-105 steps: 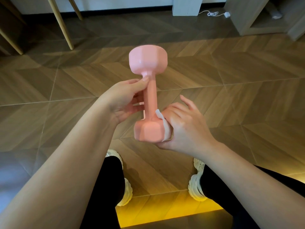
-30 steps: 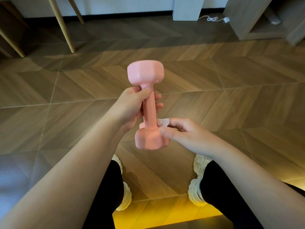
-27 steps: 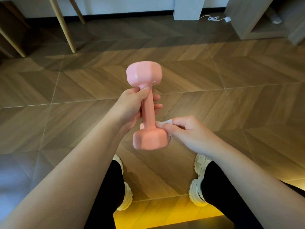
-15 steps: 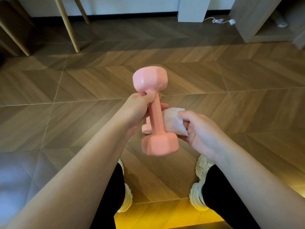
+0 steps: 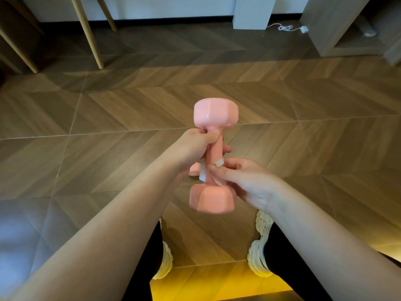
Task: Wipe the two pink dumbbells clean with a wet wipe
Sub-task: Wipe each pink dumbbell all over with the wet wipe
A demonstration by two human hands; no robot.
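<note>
Head view: nearest, white shoes on the floor. Above them the right hand pinches a wipe round the lower handle of a pink dumbbell — held upright in the air. The left hand is clamped round the handle under the top head. A second dumbbell peeks out behind, on the floor. Farther off — wooden legs.

You have a wood-look floor beneath you, laid in chevron panels. Your left shoe and right shoe stand on it. A pink piece, probably the second dumbbell, lies there mostly hidden. Farther off, slanted wooden legs, a white box, a white cable and a wooden cabinet rest on it.
</note>
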